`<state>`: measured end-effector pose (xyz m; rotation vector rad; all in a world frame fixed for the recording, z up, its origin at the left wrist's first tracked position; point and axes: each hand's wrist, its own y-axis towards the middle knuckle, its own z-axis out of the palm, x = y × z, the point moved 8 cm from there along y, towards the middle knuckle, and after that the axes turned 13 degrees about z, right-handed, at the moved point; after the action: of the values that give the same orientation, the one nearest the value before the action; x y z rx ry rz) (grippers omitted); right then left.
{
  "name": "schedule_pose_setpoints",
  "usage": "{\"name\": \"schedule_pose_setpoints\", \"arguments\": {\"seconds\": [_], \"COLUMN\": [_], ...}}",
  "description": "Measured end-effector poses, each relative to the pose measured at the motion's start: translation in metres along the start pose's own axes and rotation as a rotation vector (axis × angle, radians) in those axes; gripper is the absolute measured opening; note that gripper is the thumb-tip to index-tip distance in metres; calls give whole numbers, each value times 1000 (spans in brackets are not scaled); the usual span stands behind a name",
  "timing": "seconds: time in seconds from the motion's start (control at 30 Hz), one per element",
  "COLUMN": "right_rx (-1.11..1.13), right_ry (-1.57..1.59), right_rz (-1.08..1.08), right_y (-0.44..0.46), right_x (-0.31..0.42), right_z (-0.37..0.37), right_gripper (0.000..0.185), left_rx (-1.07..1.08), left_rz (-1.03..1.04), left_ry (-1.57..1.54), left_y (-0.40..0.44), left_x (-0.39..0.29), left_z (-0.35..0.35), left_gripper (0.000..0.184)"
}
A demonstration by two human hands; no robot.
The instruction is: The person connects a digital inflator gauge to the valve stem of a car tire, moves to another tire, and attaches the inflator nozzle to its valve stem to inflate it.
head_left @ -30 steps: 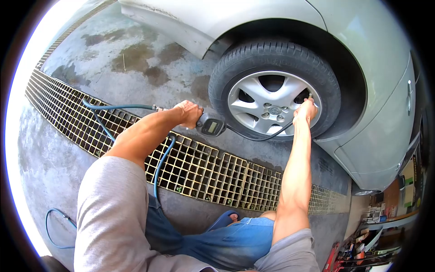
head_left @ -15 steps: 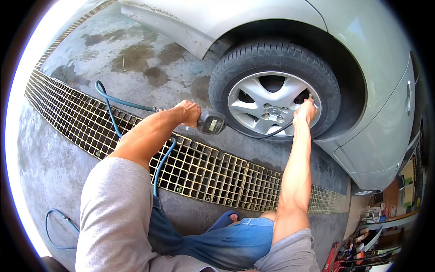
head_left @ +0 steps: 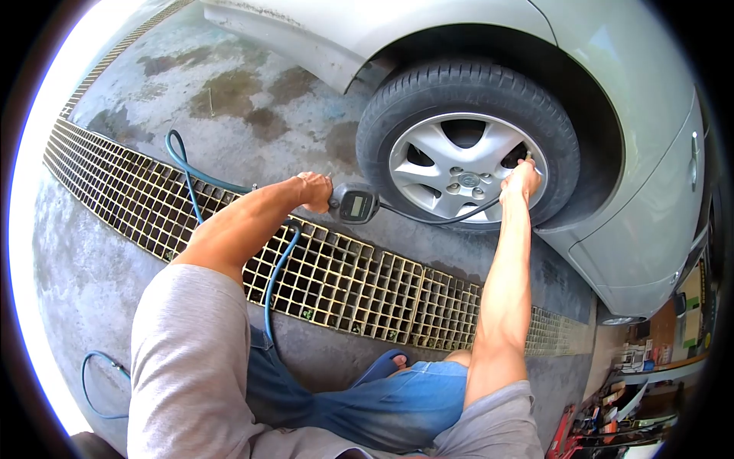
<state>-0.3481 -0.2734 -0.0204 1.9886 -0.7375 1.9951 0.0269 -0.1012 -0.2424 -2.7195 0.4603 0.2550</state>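
My left hand (head_left: 313,191) is closed round the handle of a tyre inflator gauge (head_left: 355,205), whose grey display faces up. From the gauge a black hose (head_left: 436,221) runs across the lower part of the wheel to my right hand (head_left: 521,180). That hand is closed on the hose's end fitting, at the rim's right edge near a spoke gap; the valve is hidden. The silver alloy wheel (head_left: 451,149) sits inside a black tyre (head_left: 562,145). A blue air hose (head_left: 214,182) leads from behind my left hand over the grate.
A silver car body (head_left: 650,168) arches over the tyre. The metal floor grate (head_left: 359,287) crosses the concrete floor (head_left: 84,229) beneath my arms. More blue hose (head_left: 86,386) lies at the lower left. Shelves and a red tool (head_left: 562,432) stand at the lower right.
The blue hose's loop behind my left hand has lifted and shifted right. My left hand and the gauge have moved slightly left relative to the wheel. The view has shifted a little.
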Motion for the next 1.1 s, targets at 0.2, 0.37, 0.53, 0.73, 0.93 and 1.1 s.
{"name": "schedule_pose_setpoints", "arguments": {"seconds": [0.2,0.37,0.53,0.73,0.93,1.1], "right_rx": [24,80,56,-39,-59,-50], "right_ry": [-16,55,51,2,-17,-78], "right_rz": [-9,-81,-78,-14,-33,-70], "right_y": [15,13,4,-8,-7,9], "right_x": [-5,-3,0,1,2,1], "right_z": [0,4,2,-3,-3,-2], "right_gripper": [29,28,25,24,26,22], "left_rx": [71,28,-5,31,66,41], "left_rz": [-27,10,74,82,59,103], "left_ry": [-4,49,63,99,115,156], "left_y": [-7,-15,-13,-12,-15,-10], "left_x": [-7,-18,-22,-28,-30,-27], "left_z": [0,-19,-17,-15,-21,-15], "left_gripper": [50,49,50,50,51,51]}}
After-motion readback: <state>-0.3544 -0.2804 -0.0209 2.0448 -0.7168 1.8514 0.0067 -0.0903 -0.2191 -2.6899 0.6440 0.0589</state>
